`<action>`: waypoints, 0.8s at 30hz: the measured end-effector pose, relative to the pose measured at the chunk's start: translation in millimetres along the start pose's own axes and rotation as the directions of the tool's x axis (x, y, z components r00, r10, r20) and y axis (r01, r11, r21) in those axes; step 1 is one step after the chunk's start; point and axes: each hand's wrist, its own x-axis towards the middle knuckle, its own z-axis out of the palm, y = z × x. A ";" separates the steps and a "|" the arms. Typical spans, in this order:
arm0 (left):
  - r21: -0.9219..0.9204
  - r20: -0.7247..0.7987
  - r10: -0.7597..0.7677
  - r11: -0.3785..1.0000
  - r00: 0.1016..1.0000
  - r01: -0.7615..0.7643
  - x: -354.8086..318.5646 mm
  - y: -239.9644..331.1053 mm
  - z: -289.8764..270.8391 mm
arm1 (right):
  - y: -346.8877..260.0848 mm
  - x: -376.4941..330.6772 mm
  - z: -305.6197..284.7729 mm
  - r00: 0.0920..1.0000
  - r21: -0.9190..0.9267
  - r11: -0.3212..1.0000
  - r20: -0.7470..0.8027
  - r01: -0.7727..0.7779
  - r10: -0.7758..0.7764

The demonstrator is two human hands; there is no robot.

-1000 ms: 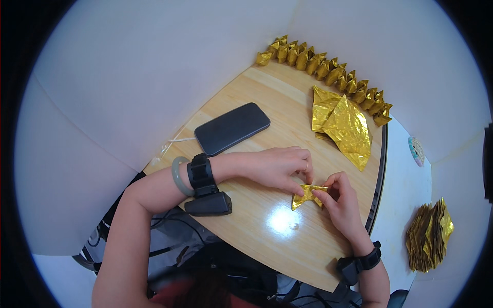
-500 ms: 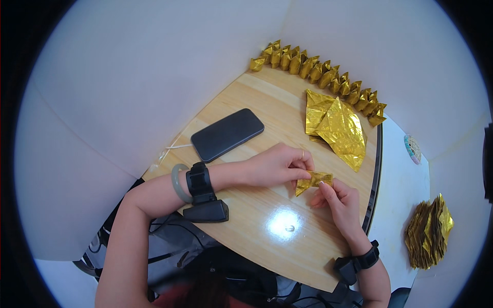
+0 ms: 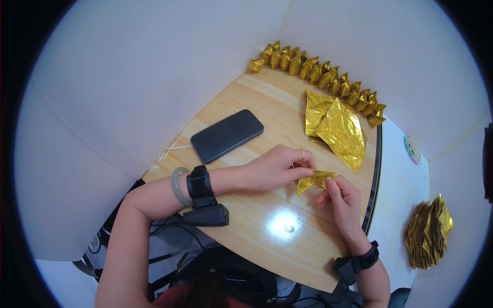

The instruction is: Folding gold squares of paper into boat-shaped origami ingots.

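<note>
Item in hand: your left hand pinched the upper left end of a small, partly folded gold foil piece, fingers closed on it, a ring showing on one finger. Your right hand gripped the same piece from below and to the right, thumb pressed up against the foil. The piece was held just above the wooden surface, between both hands, near its right edge.

Progress, as judged: the piece looked narrow and creased but lacked the peaked shape of the finished ones, so folding appeared to be midway.

Finished stock: a row of folded gold ingot shapes lined the far curved edge of the surface.

Remaining stock: a few flat gold foil sheets lay just beyond your hands, overlapping; more folding seemed left.

Nearby: a dark phone lay face up to the left of the sheets, with a white cable at its near end. A further heap of gold foil sat off the surface to the right, lower down. Nothing lay between your hands and the sheets.
</note>
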 end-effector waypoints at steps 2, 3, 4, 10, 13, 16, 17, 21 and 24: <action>0.056 -0.003 0.056 0.997 0.998 -0.056 -0.6 0.7 -0.4 | 0.9 0.5 -0.9 1.000 -0.064 0.998 0.030 0.001 0.001; 0.056 -0.003 0.054 0.997 0.999 -0.054 -0.9 1.0 -1.2 | -0.2 0.8 1.5 1.000 -0.062 0.998 0.031 0.001 0.001; 0.102 0.017 0.046 0.994 0.999 -0.047 -1.0 1.4 -2.4 | -2.8 0.7 5.8 0.998 -0.027 0.999 -0.039 0.040 -0.041; 0.285 0.054 0.143 0.946 0.988 -0.153 -2.3 3.4 -4.1 | 3.2 2.2 -0.3 0.995 -0.139 0.988 -0.067 0.071 -0.080; 0.239 0.010 0.090 0.967 0.996 -0.090 -1.5 4.0 -2.2 | -1.7 2.7 4.0 0.995 -0.064 0.996 -0.082 0.056 -0.061; 0.129 -0.059 0.023 0.992 0.998 -0.016 0.5 5.7 -0.7 | -1.8 3.0 4.7 0.998 -0.009 1.000 -0.063 0.028 -0.028; 0.076 -0.092 0.013 0.997 0.996 -0.006 0.4 6.3 -0.7 | -0.8 3.0 4.7 1.000 -0.049 0.999 -0.029 -0.004 0.003; 0.095 -0.124 0.150 0.986 0.981 -0.138 -0.6 1.2 -1.0 | 3.6 3.7 4.9 1.000 -0.010 1.000 -0.015 -0.017 0.017; 0.333 -0.100 0.340 0.897 0.935 -0.291 0.8 2.1 -3.1 | 1.7 2.3 5.3 0.998 0.007 1.000 -0.059 -0.026 0.026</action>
